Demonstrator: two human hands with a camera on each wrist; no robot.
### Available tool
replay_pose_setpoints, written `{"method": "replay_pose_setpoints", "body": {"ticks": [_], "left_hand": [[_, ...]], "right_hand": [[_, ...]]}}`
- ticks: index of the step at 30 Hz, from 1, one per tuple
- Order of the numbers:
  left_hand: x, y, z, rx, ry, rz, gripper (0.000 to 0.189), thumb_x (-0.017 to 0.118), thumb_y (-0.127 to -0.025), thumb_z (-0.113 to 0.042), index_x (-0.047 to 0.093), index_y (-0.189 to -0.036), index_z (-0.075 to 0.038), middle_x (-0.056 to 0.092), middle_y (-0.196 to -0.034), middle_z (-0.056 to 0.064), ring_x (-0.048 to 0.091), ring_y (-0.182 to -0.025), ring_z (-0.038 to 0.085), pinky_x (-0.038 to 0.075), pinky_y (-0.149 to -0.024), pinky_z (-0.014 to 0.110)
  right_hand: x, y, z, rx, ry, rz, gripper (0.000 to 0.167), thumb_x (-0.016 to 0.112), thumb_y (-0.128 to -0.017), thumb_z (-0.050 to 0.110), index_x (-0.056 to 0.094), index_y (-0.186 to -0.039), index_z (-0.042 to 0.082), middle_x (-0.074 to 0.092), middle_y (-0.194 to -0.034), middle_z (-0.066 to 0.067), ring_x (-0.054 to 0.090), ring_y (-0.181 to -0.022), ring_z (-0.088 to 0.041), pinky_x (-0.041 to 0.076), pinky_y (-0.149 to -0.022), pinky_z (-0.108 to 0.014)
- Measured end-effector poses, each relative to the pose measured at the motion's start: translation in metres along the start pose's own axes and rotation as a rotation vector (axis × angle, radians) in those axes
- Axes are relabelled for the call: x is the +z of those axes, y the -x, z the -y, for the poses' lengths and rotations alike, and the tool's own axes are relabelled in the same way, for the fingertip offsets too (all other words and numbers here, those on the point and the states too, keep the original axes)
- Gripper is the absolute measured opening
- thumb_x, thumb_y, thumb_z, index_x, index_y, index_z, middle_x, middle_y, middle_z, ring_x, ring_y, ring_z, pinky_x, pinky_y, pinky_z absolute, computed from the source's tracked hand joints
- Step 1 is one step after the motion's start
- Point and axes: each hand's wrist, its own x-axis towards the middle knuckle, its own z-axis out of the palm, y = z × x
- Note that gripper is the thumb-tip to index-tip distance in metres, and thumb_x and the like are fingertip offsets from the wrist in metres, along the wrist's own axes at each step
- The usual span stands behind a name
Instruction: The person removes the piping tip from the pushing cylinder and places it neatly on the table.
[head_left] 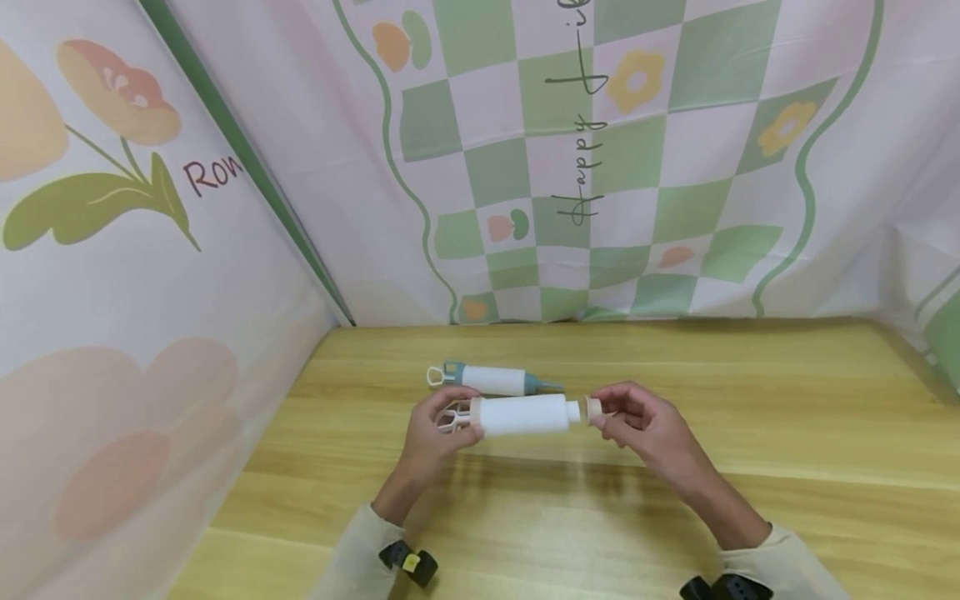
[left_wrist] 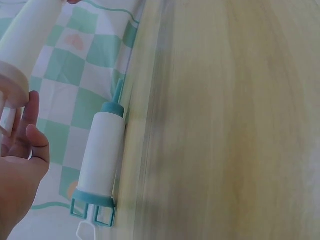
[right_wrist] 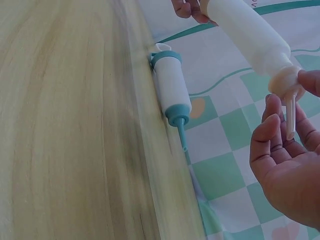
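While left hand (head_left: 425,438) grips tube (head_left: 523,414), right hand (head_left: 654,427) — pinching cap (head_left: 592,410)

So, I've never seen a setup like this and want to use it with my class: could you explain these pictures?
There is no machine: the left grip and right grip are simply a person's bare hands. The wide picture comes from a camera worn on the head, looking forward and down; the other two come from cameras worn on each wrist. On the wooden table lies a syringe-like tube with blue-green ends. The left grip holds a second white tube by its cream-ringed end, and the right grip pinches a cream cap at its other end. Whether cap and tube touch, I cannot tell.
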Motion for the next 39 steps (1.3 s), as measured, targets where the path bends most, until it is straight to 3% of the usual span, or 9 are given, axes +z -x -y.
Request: {"method": "replay_pose_setpoints", "body": {"ticks": [13, 19, 29, 39], "left_hand": [[-0.014, -0.002, 0.005, -0.036, -0.048, 0.023, 0.041, 0.077, -0.080, -0.005, 0.066, -0.119, -0.004, 0.061, -0.115, 0.014, 0.058, -0.102, 0.030, 0.056, -0.083, 0.041], [-0.028, -0.002, 0.015, -0.070, -0.068, 0.000, 0.044, 0.077, -0.080, -0.003, 0.065, -0.123, -0.003, 0.061, -0.121, 0.013, 0.057, -0.106, 0.030, 0.053, -0.087, 0.042], [-0.041, 0.002, 0.022, -0.134, -0.091, -0.048, 0.043, 0.077, -0.078, -0.001, 0.066, -0.119, -0.001, 0.061, -0.123, 0.013, 0.059, -0.104, 0.028, 0.050, -0.089, 0.042], [-0.057, 0.002, 0.030, -0.116, -0.150, -0.051, 0.044, 0.078, -0.078, -0.002, 0.066, -0.120, 0.000, 0.064, -0.115, 0.012, 0.059, -0.102, 0.027, 0.050, -0.088, 0.040]], "right_hand": [[-0.002, 0.001, -0.001, -0.011, 0.001, 0.020, 0.030, 0.066, -0.098, 0.010, 0.058, -0.122, -0.005, 0.063, -0.103, -0.017, 0.064, -0.081, -0.021, 0.053, -0.065, -0.029], [-0.003, 0.003, -0.001, 0.016, 0.004, 0.022, 0.031, 0.066, -0.098, 0.012, 0.058, -0.123, -0.005, 0.062, -0.106, -0.018, 0.064, -0.083, -0.028, 0.055, -0.067, -0.031], [-0.004, 0.005, -0.003, 0.016, -0.005, 0.020, 0.031, 0.066, -0.098, 0.011, 0.058, -0.123, -0.006, 0.062, -0.106, -0.019, 0.065, -0.082, -0.024, 0.055, -0.068, -0.031], [-0.004, 0.005, -0.003, 0.010, 0.000, 0.025, 0.031, 0.065, -0.098, 0.010, 0.058, -0.123, -0.006, 0.062, -0.106, -0.019, 0.065, -0.083, -0.028, 0.056, -0.068, -0.031]]}}
